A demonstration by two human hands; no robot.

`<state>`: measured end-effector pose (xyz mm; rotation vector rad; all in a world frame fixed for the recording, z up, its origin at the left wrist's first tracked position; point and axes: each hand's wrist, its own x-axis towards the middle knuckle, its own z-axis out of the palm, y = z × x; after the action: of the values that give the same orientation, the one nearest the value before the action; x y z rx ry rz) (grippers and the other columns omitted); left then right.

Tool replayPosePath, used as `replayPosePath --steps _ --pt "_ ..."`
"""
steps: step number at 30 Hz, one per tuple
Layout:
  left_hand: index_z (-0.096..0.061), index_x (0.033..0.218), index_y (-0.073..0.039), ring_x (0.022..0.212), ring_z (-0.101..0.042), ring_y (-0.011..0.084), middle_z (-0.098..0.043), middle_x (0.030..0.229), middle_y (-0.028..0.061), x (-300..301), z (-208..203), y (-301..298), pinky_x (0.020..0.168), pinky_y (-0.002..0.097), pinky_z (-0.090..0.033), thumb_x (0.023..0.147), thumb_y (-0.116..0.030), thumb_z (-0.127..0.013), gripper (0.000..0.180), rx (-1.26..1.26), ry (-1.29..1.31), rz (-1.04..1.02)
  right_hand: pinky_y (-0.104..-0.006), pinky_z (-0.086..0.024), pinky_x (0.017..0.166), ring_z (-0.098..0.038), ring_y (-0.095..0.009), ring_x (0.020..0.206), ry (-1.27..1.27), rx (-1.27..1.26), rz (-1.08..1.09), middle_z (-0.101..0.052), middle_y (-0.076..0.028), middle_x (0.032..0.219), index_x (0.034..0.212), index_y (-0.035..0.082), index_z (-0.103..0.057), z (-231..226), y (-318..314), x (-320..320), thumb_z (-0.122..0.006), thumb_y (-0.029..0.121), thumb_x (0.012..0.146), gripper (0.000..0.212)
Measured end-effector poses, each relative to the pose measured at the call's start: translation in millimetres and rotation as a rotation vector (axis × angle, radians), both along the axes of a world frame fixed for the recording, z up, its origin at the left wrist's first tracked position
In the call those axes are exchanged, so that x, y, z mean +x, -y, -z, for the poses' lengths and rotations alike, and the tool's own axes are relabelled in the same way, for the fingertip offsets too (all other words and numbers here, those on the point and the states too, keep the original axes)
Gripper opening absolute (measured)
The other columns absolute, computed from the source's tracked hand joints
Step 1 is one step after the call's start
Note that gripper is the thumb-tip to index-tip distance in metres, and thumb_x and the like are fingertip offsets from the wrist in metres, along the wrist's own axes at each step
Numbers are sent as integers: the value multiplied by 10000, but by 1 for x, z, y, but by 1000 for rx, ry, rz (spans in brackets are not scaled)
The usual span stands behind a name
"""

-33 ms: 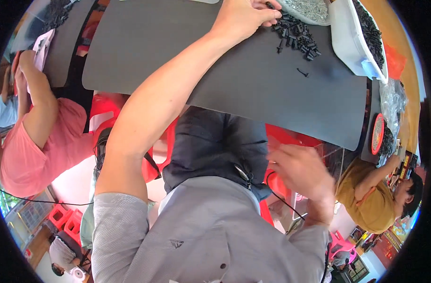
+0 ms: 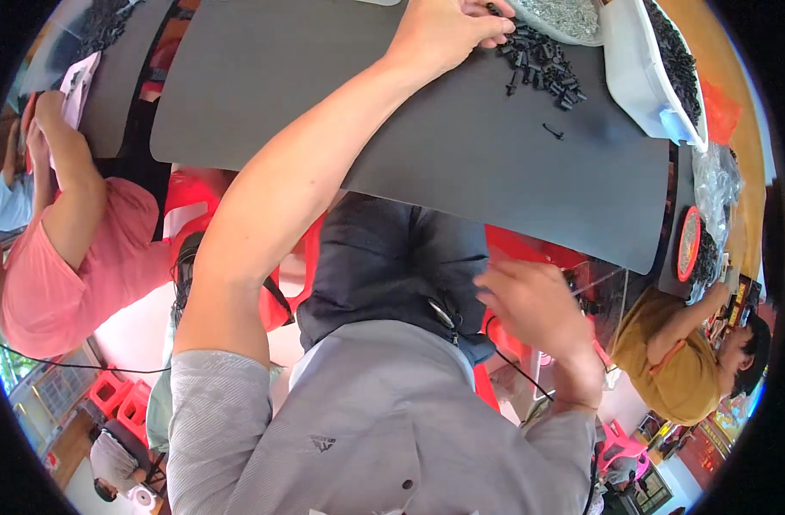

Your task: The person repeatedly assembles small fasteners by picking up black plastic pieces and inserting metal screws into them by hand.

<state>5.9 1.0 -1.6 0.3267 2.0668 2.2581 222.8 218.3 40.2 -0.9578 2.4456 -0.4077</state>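
At the top of the view my left hand reaches far over the dark table. Its thumb and fingers are pinched together on a small black plastic part. Right beside those fingertips lies a loose pile of small black plastic parts, with one stray piece nearer to me. A round clear dish full of small shiny metal pieces touches the pile's far side. My right hand is off the table, above the floor to the right of my lap. Motion blur smears its fingers, and whatever they may hold is hidden.
A white bin heaped with black parts stands at the table's right. Beyond it are a crumpled clear bag and a red-rimmed dish. One person in pink sits left, another in mustard right. A dark cable hangs below my right hand.
My right hand has shifted slightly left, toward my lap. The left hand stays in place, still pinching the small black part.
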Motion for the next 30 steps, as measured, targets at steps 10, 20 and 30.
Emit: replayPosePath --steps 10,20,30 --pt "-719 1108 20 879 -724 138 -758 964 98 -2 7 -5 768 258 -574 935 -114 -707 220 -100 -135 -37 -476 -535 865 -703 -300 978 -263 244 200 -678 -119 1094 1101 59 -651 208 69 6 -736 162 727 397" --pt "-711 1112 21 850 -704 116 -756 954 91 3 2 -2 758 254 -552 944 -99 -693 207 -43 -16 -7 -545 -426 1063 -572 -359 1261 -277 261 13 -628 -215 1290 1188 -43 -676 238 78 8 -570 138 863 386" --pt "-735 1056 13 791 -710 114 -754 881 77 2 -1 -4 719 261 -563 909 -86 -703 180 -7 4 -53 -490 -453 1026 -613 -328 1166 -419 276 -37 -708 -186 1094 922 6 -778 233 82 6 -625 149 818 234"
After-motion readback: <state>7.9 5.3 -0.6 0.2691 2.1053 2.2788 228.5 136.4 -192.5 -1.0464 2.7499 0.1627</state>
